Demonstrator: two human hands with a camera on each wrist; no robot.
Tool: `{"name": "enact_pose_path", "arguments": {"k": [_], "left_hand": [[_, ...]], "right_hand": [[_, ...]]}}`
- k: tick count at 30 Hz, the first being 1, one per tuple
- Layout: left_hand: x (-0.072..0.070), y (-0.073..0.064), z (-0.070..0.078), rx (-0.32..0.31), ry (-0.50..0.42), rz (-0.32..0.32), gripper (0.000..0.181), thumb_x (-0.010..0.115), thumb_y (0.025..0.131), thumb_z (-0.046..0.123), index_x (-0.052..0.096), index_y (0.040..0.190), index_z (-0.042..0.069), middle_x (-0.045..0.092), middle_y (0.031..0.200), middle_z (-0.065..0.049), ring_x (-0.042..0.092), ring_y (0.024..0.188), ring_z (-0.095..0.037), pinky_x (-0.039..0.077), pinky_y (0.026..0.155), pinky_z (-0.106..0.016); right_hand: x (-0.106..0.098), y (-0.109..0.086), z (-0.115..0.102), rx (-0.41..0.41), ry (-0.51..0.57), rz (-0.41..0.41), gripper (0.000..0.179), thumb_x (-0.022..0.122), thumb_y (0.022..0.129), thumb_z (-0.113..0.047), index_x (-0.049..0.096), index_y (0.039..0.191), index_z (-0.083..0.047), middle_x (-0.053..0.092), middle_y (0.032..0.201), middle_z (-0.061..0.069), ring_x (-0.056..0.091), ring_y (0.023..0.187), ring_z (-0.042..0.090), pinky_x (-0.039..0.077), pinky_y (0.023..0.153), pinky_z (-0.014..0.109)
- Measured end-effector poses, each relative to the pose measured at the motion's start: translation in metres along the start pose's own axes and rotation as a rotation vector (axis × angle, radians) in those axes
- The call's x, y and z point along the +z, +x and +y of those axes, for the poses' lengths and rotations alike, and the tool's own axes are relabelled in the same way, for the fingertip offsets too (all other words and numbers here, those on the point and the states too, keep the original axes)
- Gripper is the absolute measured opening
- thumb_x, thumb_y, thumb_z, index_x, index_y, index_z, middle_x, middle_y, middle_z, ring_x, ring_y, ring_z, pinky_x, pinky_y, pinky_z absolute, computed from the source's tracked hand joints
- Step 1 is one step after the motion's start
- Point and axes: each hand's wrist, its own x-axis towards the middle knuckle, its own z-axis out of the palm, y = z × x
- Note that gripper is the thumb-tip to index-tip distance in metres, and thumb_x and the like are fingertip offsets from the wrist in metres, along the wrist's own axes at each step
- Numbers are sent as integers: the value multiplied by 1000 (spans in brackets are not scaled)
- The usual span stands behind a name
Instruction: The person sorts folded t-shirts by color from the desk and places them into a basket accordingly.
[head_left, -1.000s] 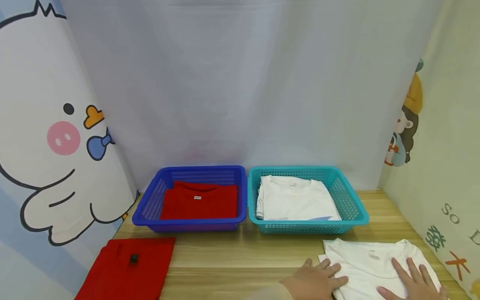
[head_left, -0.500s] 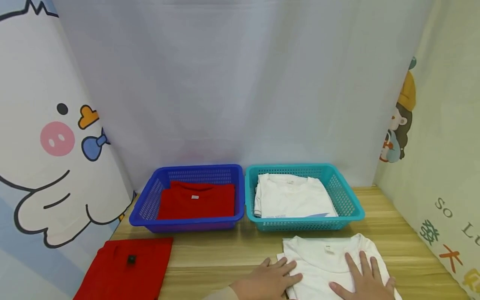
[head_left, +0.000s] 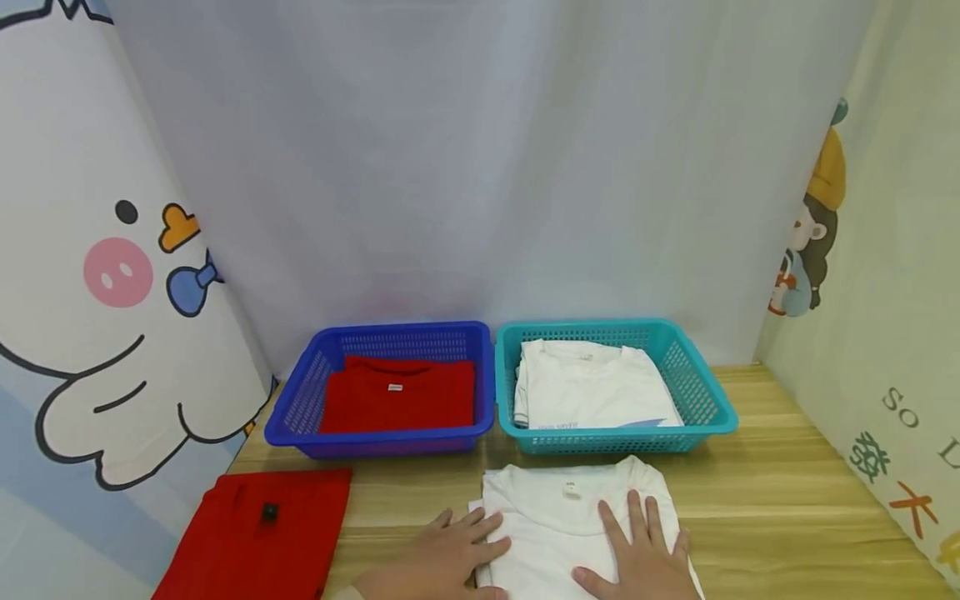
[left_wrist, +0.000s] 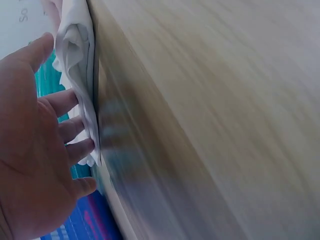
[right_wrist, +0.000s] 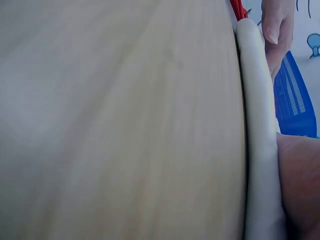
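A folded white T-shirt (head_left: 547,537) lies on the table in front of the teal basket, its neckline and label facing up. My left hand (head_left: 442,558) touches the shirt's left edge with spread fingers. In the left wrist view, the fingers of that hand (left_wrist: 35,135) reach against the folded layers of the T-shirt (left_wrist: 75,47). On the shirt's right part rests my right hand (head_left: 641,554), fingers spread. Only part of the right hand (right_wrist: 300,175) shows in its own wrist view, beside the shirt's thick folded edge (right_wrist: 260,130).
A blue basket (head_left: 375,446) holds a folded red shirt (head_left: 405,408). Beside it, a teal basket (head_left: 622,442) contains folded white shirts (head_left: 592,387). Another folded red garment (head_left: 255,550), with a small black object (head_left: 269,512) on it, lies front left on the wooden table (head_left: 787,508).
Both hands and the white T-shirt have slid left across the table, from the right side to in front of the teal basket. The baskets and red garment stay in place.
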Motion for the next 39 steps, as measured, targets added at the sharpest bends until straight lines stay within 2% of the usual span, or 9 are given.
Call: {"name": "enact_pose_path", "arguments": {"k": [8,13,17,23,25,28,33,35,39], "left_hand": [[3,-28,-24,-92,-67,29,72,36,85,77,42,145,36,32,154,7,28,142,-27,27,103,-68],[9,-36,-33,-127,-73,58,75,37,84,78,43,144,34,33,154,4,29,141,-31,27,102,-69],[8,-38,-34,-152,-84,64,76,41,83,77,44,145,33,33,154,3,29,141,-31,26,102,-70],[9,-39,-29,-183,-67,90,81,38,81,80,41,147,32,30,155,-2,26,141,-34,23,103,-70],[9,-39,-25,-233,-66,126,85,38,80,81,38,148,31,30,155,-8,26,141,-38,21,103,-72],[5,-38,-14,-352,-83,196,90,41,78,82,35,150,28,32,152,-17,28,137,-44,20,101,-74],[5,-33,-6,-538,-86,255,95,46,74,83,35,150,26,39,145,-24,34,131,-50,22,97,-76],[11,-28,-9,-575,-63,249,98,45,72,85,34,150,27,39,145,-23,32,133,-49,22,96,-77],[24,-19,-15,-577,-23,227,101,38,69,90,32,151,30,35,148,-23,28,135,-49,19,95,-79]], "right_hand": [[4,8,-33,-51,29,-101,109,37,69,-91,36,149,-18,17,154,28,6,141,49,1,93,83],[2,10,-46,-84,35,-114,109,36,70,-91,35,150,-18,16,154,29,6,141,49,4,92,84],[1,11,-49,-102,35,-106,107,37,70,-90,36,150,-18,16,154,28,6,141,49,7,91,84],[-4,12,-34,-141,86,-104,100,46,72,-85,39,148,-20,19,154,26,10,141,49,13,93,83],[-12,10,-25,-170,98,-80,96,49,74,-82,40,147,-21,21,154,27,13,140,50,18,92,82],[-27,11,-8,-198,110,-40,91,54,76,-77,42,147,-21,23,153,27,18,139,50,23,90,82],[-38,14,17,-200,125,-18,90,54,77,-77,41,148,-24,25,152,26,20,138,49,20,90,82],[-37,14,23,-205,127,-27,92,53,76,-78,40,148,-23,26,151,28,20,138,50,20,90,83],[-30,14,30,-221,112,-47,95,50,76,-81,39,149,-21,29,148,32,23,136,53,21,87,83]]}}
